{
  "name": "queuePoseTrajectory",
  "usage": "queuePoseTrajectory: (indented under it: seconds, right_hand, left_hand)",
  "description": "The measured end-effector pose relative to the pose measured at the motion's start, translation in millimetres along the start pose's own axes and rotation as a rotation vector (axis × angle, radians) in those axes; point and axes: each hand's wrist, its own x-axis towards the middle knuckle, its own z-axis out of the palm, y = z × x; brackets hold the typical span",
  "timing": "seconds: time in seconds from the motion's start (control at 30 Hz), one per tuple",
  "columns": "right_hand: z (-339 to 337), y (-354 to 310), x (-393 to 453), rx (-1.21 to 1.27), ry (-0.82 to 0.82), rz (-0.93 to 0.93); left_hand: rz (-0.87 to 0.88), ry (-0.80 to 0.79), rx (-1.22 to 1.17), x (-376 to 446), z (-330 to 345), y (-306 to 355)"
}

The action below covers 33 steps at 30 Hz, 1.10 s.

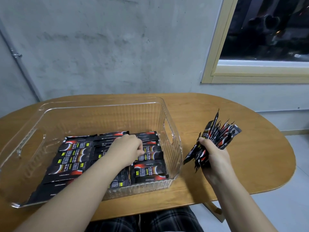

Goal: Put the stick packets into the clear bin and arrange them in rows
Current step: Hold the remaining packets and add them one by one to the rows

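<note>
A clear ribbed bin (173, 129) stands on the wooden table. Several black-and-red stick packets (73, 156) lie flat in it in two columns of rows. My left hand (127, 146) reaches down into the bin over the right column, fingers curled onto a packet there; I cannot tell whether it pinches that packet. To the right of the bin, above the table, my right hand (212, 154) grips a fanned bundle of stick packets (217, 136), their ends sticking up and out.
The oval wooden table (242, 164) ends close on the right and near sides. A grey concrete wall stands behind it, with a window frame (215, 71) at upper right and a pipe (16, 56) at left. My plaid-clad legs (150, 221) show below the table's edge.
</note>
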Motion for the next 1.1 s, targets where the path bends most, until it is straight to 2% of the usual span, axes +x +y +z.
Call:
queuePoseTrajectory:
  seconds: [0.1,0.23,0.5,0.6,0.73,0.83,0.93,1.1]
  right_hand:
    - [-1,3,5,-0.004,0.007,0.006]
    - [0,5,8,0.001,0.008,0.020]
    - [-3,2,3,-0.002,-0.042,0.048]
    - [-4,-3,-2,0.021,-0.056,0.046]
    - [-2,-10,-12,0.073,-0.088,0.029]
    - [2,-11,-21,0.112,-0.104,0.029]
    - [6,-9,-28,0.128,-0.107,0.007]
    - [12,1,-33,0.116,-0.079,-0.032]
  left_hand:
    - [0.045,0.038,0.024,-1,0,0]
    - [0.140,-0.040,0.077,-2,5,3]
    - [0.134,0.009,0.076,-2,7,6]
    - [0.116,0.054,-0.062,-7,-4,9]
    - [0.177,0.211,-0.468,-22,-29,32]
    - [0.269,0.161,-0.661,-34,-41,54]
    - [0.330,0.107,-0.671,-38,-41,66]
    - [0.333,0.092,-0.595,-40,-37,73]
